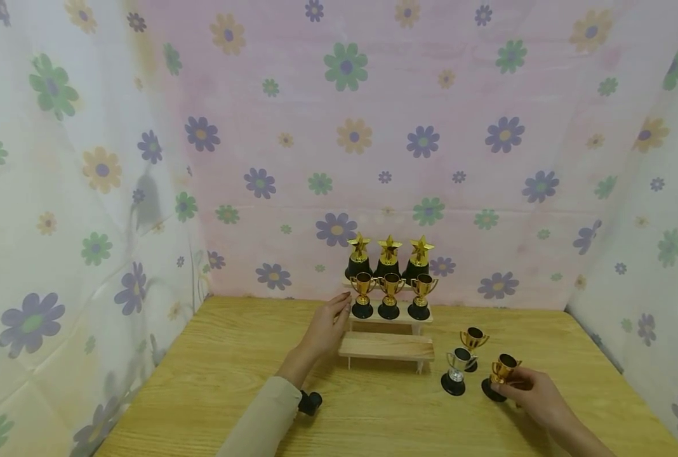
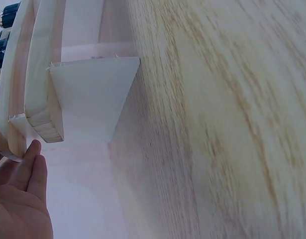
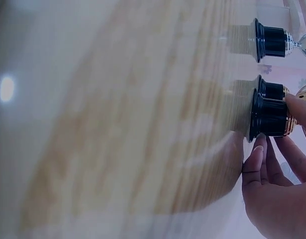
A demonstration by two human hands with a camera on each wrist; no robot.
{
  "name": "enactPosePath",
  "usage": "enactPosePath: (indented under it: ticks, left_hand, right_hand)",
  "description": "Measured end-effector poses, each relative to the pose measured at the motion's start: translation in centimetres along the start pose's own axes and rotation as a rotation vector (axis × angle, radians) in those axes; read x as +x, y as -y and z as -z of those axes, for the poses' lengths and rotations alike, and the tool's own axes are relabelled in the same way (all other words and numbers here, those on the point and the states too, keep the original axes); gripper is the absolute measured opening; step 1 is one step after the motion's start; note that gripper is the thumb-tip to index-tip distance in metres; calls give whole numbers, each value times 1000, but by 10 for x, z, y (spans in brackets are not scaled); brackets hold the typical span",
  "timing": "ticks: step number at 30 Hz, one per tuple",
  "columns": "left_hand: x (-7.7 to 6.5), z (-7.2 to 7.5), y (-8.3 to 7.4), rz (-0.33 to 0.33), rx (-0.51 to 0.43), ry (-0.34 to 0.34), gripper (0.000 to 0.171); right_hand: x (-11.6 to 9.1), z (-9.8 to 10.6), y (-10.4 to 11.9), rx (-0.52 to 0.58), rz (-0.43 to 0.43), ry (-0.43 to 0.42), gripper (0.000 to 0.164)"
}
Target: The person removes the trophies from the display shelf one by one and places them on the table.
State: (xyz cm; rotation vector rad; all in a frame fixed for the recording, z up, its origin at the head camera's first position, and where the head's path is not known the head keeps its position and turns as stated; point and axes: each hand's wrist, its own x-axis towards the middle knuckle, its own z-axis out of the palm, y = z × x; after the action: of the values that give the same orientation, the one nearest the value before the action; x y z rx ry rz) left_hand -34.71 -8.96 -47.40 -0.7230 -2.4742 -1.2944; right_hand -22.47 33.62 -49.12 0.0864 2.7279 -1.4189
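Note:
At the right, my right hand (image 1: 536, 395) holds a bronze-gold trophy cup (image 1: 505, 364) between thumb and fingers. Its black base (image 3: 270, 118) stands upright, close over the tabletop in the right wrist view. Just left of it stand a silver trophy cup (image 1: 457, 363) and, behind that, a gold trophy cup (image 1: 473, 337). My left hand (image 1: 324, 325) rests with extended fingers against the left end of a stepped wooden stand (image 1: 386, 346). In the left wrist view those fingers (image 2: 37, 174) lie at the end of a step.
Three gold star trophies (image 1: 389, 254) line the stand's top step. Three bronze-gold cups (image 1: 392, 293) fill the middle one, and the lowest step is bare wood. A small black object (image 1: 310, 402) sits by my left sleeve. Flowered cloth (image 1: 293, 209) surrounds the wooden table (image 1: 247, 343).

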Motion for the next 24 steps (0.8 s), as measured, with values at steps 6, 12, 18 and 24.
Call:
enactPosePath:
  ticks: [6, 12, 18, 24]
  left_hand:
    - [0, -1, 0, -4, -4, -4, 41]
    - [0, 0, 0, -13, 4, 2, 41]
    - [0, -1, 1, -4, 4, -1, 41]
    - [0, -1, 2, 1, 9, -1, 41]
  right_hand:
    - [0, 4, -1, -28, 3, 15, 40]
    - [-3, 13, -1, -28, 5, 51, 50]
    - [-9, 21, -2, -82, 10, 76, 55]
    - [-16, 27, 3, -204, 55, 85, 38]
